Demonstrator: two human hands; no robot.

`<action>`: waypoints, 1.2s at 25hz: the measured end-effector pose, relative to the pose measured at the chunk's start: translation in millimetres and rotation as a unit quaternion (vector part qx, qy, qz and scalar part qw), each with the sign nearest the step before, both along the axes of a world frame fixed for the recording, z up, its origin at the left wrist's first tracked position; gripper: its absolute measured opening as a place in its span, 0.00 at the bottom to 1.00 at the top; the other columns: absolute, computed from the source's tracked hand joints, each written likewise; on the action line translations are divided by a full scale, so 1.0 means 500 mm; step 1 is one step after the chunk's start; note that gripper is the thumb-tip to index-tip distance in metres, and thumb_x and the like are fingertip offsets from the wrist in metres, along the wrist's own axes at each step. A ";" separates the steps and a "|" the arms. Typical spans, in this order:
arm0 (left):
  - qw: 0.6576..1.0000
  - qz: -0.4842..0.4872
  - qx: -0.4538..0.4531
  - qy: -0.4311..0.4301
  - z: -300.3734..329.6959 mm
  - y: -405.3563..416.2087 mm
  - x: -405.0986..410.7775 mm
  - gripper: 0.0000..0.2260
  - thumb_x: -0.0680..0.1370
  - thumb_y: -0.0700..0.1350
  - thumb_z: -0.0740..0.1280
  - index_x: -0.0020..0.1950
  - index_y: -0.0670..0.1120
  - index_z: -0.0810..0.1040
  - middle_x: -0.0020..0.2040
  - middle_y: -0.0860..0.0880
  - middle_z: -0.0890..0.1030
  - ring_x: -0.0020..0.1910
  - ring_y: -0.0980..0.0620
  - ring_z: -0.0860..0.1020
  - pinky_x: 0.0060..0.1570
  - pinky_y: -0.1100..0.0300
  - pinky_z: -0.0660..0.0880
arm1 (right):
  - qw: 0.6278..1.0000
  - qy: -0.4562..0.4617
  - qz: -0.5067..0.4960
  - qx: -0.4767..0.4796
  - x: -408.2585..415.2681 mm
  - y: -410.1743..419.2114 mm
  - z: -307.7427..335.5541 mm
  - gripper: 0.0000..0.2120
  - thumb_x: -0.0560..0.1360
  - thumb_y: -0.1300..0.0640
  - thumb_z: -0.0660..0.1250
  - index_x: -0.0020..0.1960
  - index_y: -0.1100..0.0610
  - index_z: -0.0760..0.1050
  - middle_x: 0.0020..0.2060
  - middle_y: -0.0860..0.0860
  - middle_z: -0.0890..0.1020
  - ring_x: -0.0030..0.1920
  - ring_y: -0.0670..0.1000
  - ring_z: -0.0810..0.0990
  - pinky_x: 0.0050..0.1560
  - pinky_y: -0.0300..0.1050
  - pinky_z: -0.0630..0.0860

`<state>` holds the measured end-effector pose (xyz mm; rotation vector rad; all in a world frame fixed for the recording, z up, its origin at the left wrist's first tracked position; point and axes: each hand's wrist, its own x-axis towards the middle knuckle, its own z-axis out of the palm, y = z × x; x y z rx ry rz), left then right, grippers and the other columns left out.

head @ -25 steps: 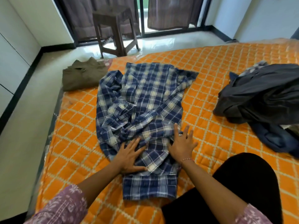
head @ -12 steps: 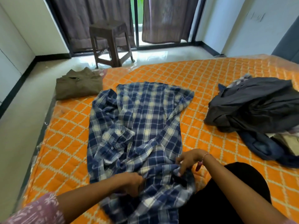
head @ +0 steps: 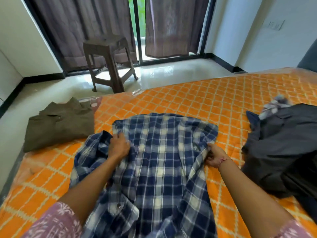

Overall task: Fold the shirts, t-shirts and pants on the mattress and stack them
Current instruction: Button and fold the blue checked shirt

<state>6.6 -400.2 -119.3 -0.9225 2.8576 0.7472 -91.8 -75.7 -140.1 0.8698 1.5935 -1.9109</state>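
Orange quilted mattress (head: 214,103) fills the room's near half, with a brown stool (head: 109,64) and dark curtains (head: 82,28) beyond it. Left of the blue plaid shirt (head: 161,162), a folded olive shirt (head: 59,124) lies at the mattress edge. The plaid shirt lies spread flat in front of the person, its left sleeve bunched, its checks navy and white. On the shirt's left side the left hand (head: 119,146) grips the fabric, fingers curled. At the shirt's right edge the right hand (head: 214,157) pinches the cloth. Right of the plaid shirt, well apart, sits a heap of dark clothes (head: 281,148).
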 end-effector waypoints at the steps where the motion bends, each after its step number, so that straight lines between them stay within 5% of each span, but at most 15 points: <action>1: 0.997 0.063 0.021 -0.031 -0.013 -0.031 -0.045 0.26 0.80 0.49 0.62 0.73 0.38 0.60 0.72 0.36 0.60 0.69 0.36 0.62 0.65 0.45 0.63 | 1.000 0.005 -0.014 -0.016 -0.040 -0.008 -0.018 0.11 0.79 0.52 0.63 0.45 0.59 0.76 0.30 0.55 0.81 0.35 0.55 0.77 0.40 0.52 0.80; 4: 0.977 0.190 0.059 -0.078 -0.019 -0.088 -0.135 0.28 0.77 0.56 0.65 0.69 0.39 0.67 0.71 0.36 0.63 0.69 0.36 0.62 0.66 0.44 0.61 | 0.999 0.037 -0.038 0.011 -0.137 -0.016 -0.048 0.14 0.78 0.53 0.65 0.59 0.61 0.76 0.46 0.60 0.81 0.48 0.61 0.79 0.53 0.60 0.78; 7: 0.982 0.179 0.029 -0.044 -0.027 -0.121 -0.194 0.18 0.76 0.51 0.68 0.56 0.36 0.76 0.57 0.36 0.78 0.56 0.37 0.76 0.55 0.45 0.72 | 0.997 0.059 -0.047 0.018 -0.191 -0.029 -0.045 0.15 0.79 0.51 0.63 0.60 0.59 0.74 0.48 0.60 0.79 0.46 0.60 0.80 0.52 0.59 0.78; 9: 0.980 0.190 0.063 -0.005 -0.028 -0.139 -0.218 0.12 0.76 0.43 0.65 0.53 0.34 0.77 0.51 0.36 0.79 0.52 0.37 0.78 0.47 0.49 0.74 | 0.998 0.057 -0.030 0.026 -0.217 -0.036 -0.044 0.12 0.79 0.52 0.62 0.54 0.60 0.75 0.40 0.58 0.82 0.39 0.58 0.81 0.40 0.51 0.81; 11: 0.954 0.234 0.170 0.082 -0.025 -0.165 -0.243 0.11 0.78 0.40 0.62 0.54 0.33 0.76 0.52 0.35 0.79 0.52 0.37 0.78 0.47 0.50 0.74 | 0.996 0.088 -0.032 0.010 -0.239 -0.027 -0.034 0.12 0.78 0.56 0.64 0.54 0.64 0.77 0.34 0.57 0.83 0.35 0.57 0.80 0.32 0.48 0.80; 14: 0.857 0.252 0.429 0.134 -0.009 -0.188 -0.255 0.09 0.80 0.43 0.61 0.44 0.40 0.76 0.36 0.42 0.81 0.33 0.45 0.80 0.36 0.55 0.76 | 0.990 0.131 -0.044 0.016 -0.272 0.000 -0.026 0.11 0.75 0.53 0.68 0.48 0.60 0.83 0.38 0.57 0.83 0.36 0.57 0.82 0.36 0.50 0.79; 16: 0.896 0.222 0.383 0.045 -0.017 -0.194 -0.253 0.09 0.77 0.44 0.67 0.43 0.38 0.75 0.34 0.42 0.77 0.34 0.43 0.77 0.40 0.54 0.73 | 0.995 0.074 0.045 0.050 -0.273 0.015 -0.022 0.10 0.71 0.52 0.72 0.44 0.59 0.83 0.36 0.56 0.83 0.30 0.56 0.80 0.33 0.47 0.79; 18: 0.935 0.175 0.309 -0.015 -0.015 -0.201 -0.259 0.07 0.77 0.38 0.67 0.40 0.38 0.73 0.36 0.42 0.75 0.35 0.43 0.75 0.41 0.52 0.70 | 0.986 0.024 0.113 0.121 -0.282 0.024 -0.027 0.15 0.69 0.58 0.74 0.53 0.63 0.79 0.39 0.58 0.80 0.28 0.56 0.76 0.33 0.45 0.76; 20: 0.898 0.156 0.411 0.005 -0.004 -0.208 -0.269 0.06 0.79 0.34 0.61 0.43 0.41 0.74 0.32 0.43 0.80 0.30 0.45 0.79 0.39 0.52 0.73 | 0.985 0.079 0.080 0.129 -0.285 0.023 -0.017 0.08 0.76 0.67 0.64 0.55 0.65 0.73 0.39 0.57 0.78 0.32 0.55 0.77 0.31 0.46 0.77; 23: 0.847 0.201 0.475 0.126 -0.024 -0.237 -0.284 0.10 0.78 0.31 0.60 0.52 0.44 0.75 0.36 0.43 0.83 0.31 0.48 0.81 0.33 0.55 0.78 | 0.982 0.180 -0.023 0.047 -0.286 0.035 -0.008 0.13 0.78 0.71 0.58 0.60 0.62 0.71 0.44 0.57 0.78 0.40 0.56 0.77 0.41 0.52 0.77; 24: 0.859 0.217 0.438 0.152 -0.030 -0.231 -0.278 0.11 0.76 0.32 0.63 0.57 0.42 0.74 0.45 0.39 0.82 0.35 0.47 0.82 0.33 0.55 0.79 | 0.980 0.193 -0.035 0.047 -0.287 0.043 -0.021 0.16 0.77 0.71 0.59 0.63 0.61 0.71 0.47 0.59 0.79 0.43 0.57 0.78 0.46 0.55 0.77; 26: 0.930 0.217 0.241 0.172 -0.049 -0.200 -0.271 0.24 0.74 0.37 0.70 0.68 0.41 0.67 0.62 0.36 0.74 0.54 0.40 0.77 0.51 0.47 0.77 | 0.971 0.195 -0.047 0.129 -0.277 0.044 -0.036 0.20 0.76 0.64 0.65 0.67 0.58 0.70 0.54 0.59 0.76 0.51 0.59 0.78 0.54 0.59 0.76; 28: 0.969 0.139 -0.010 0.206 -0.038 -0.110 -0.257 0.24 0.75 0.41 0.69 0.69 0.42 0.67 0.66 0.37 0.70 0.63 0.38 0.70 0.60 0.44 0.69 | 0.941 0.180 -0.075 0.277 -0.255 0.036 -0.037 0.13 0.73 0.52 0.69 0.54 0.59 0.76 0.46 0.55 0.76 0.48 0.57 0.75 0.48 0.55 0.76; 30: 0.968 0.009 0.007 0.252 -0.006 0.041 -0.239 0.16 0.77 0.42 0.66 0.64 0.44 0.71 0.60 0.42 0.75 0.58 0.42 0.74 0.55 0.48 0.73 | 0.921 0.127 -0.056 0.363 -0.237 0.033 -0.033 0.20 0.70 0.44 0.70 0.37 0.61 0.71 0.36 0.54 0.74 0.42 0.57 0.75 0.41 0.50 0.72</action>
